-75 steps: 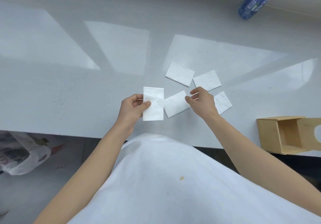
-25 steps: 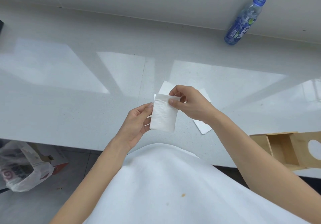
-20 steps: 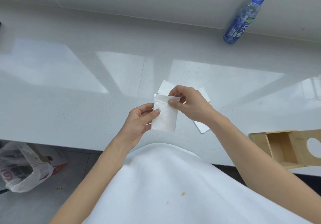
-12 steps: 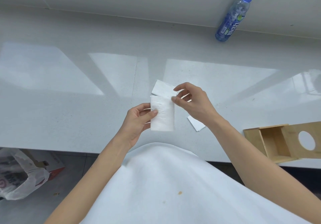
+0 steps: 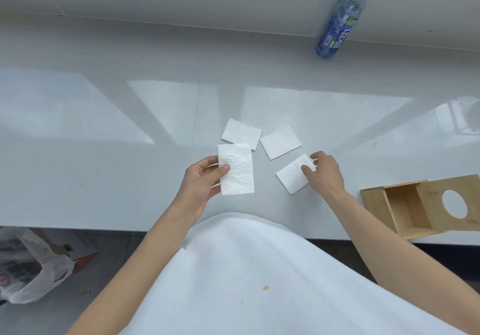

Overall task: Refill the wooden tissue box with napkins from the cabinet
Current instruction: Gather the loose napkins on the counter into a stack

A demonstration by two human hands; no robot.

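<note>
My left hand (image 5: 201, 181) holds a small stack of folded white napkins (image 5: 236, 169) just above the white counter, thumb across its left edge. My right hand (image 5: 323, 172) rests its fingertips on a folded napkin (image 5: 291, 177) lying flat on the counter, pinching its right end. Two more folded napkins (image 5: 241, 134) (image 5: 280, 142) lie flat behind these. The wooden tissue box (image 5: 405, 204) lies on its side at the counter's right front edge, its open side facing me and its lid (image 5: 454, 203) with a round hole to the right.
A blue plastic bottle (image 5: 340, 20) without a cap stands at the back right against the wall. The counter (image 5: 104, 165) ends just in front of my body. A white plastic bag (image 5: 28, 264) sits on the floor at lower left.
My right hand let go of the stack held in my left hand and moved right and down onto a napkin lying on the counter. The left hand kept the stack.
</note>
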